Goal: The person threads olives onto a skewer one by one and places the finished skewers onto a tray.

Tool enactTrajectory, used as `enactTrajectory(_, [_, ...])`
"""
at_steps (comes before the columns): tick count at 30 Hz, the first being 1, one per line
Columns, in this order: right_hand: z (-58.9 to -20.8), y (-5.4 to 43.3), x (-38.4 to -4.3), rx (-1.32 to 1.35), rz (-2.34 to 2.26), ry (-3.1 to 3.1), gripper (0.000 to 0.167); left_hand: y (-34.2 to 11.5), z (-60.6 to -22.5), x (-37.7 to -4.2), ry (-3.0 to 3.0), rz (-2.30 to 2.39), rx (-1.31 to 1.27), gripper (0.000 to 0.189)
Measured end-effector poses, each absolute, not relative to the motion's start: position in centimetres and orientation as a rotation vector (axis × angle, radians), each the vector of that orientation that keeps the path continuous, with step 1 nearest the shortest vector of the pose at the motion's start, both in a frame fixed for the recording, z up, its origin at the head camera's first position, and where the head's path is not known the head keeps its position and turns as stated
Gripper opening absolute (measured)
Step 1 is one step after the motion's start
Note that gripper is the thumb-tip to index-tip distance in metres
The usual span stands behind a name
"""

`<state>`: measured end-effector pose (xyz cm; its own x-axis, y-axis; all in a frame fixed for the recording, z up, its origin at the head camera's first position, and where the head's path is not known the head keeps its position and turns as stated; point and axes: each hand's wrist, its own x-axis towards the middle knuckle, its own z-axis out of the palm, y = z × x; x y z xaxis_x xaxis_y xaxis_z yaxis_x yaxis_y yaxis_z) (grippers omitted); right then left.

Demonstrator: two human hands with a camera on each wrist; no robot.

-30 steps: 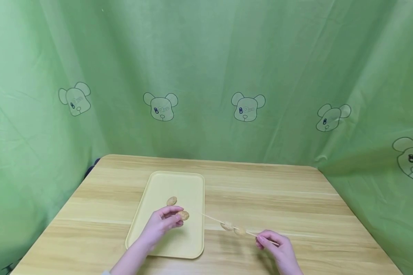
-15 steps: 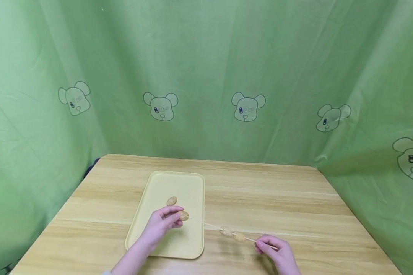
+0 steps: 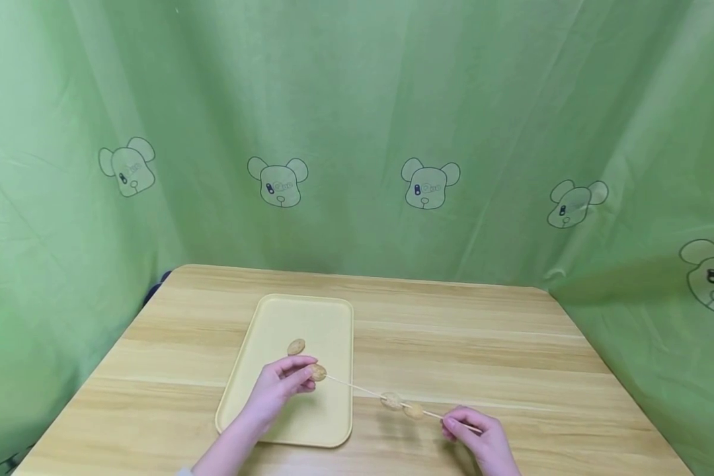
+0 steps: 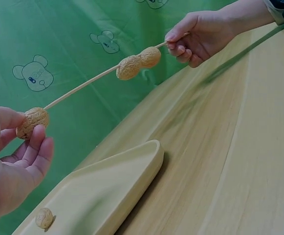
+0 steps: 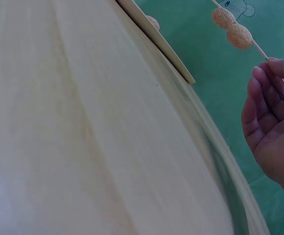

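Note:
My left hand (image 3: pixel 281 387) pinches a tan, wrinkled food ball (image 4: pixel 32 122) between thumb and fingers above the tray (image 3: pixel 309 317). To the right, my right hand (image 3: pixel 478 433) grips the rear part of a thin wooden skewer (image 4: pixel 80 91). Two similar balls sit side by side on the skewer, a farther one (image 4: pixel 128 68) and one (image 4: pixel 150 57) closer to the right hand. The skewer's front end meets the ball in my left hand; how deep it goes in is hidden. One more ball (image 3: pixel 296 346) lies on the tray, just beyond the left fingers.
The pale yellow tray has a low raised rim and lies left of centre on a wood-grain table (image 3: pixel 452 330). Behind and beside the table hangs a green curtain (image 3: pixel 357 132) printed with bear heads.
My right hand has brought the skewer slightly down and left, so its tip, apart from the held ball a second ago, now meets it. The left hand has stayed nearly still.

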<state>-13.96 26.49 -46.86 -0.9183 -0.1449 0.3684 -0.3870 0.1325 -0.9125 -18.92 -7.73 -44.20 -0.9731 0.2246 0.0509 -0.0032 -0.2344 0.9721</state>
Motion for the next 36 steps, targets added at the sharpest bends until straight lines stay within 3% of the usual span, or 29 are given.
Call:
enactTrajectory(21, [-46.8, 25.6, -14.3, 0.311, 1.783, -2.282, 0.007, -7.3, -44.0, -18.9, 1.83, 2.427, 0.226, 0.039])
enactTrajectory(36, [-46.7, 25.1, -14.5, 0.387, 1.857, -2.209, 0.005, -6.7, -44.0, -18.6, 1.868, 2.428, 0.338, 0.033])
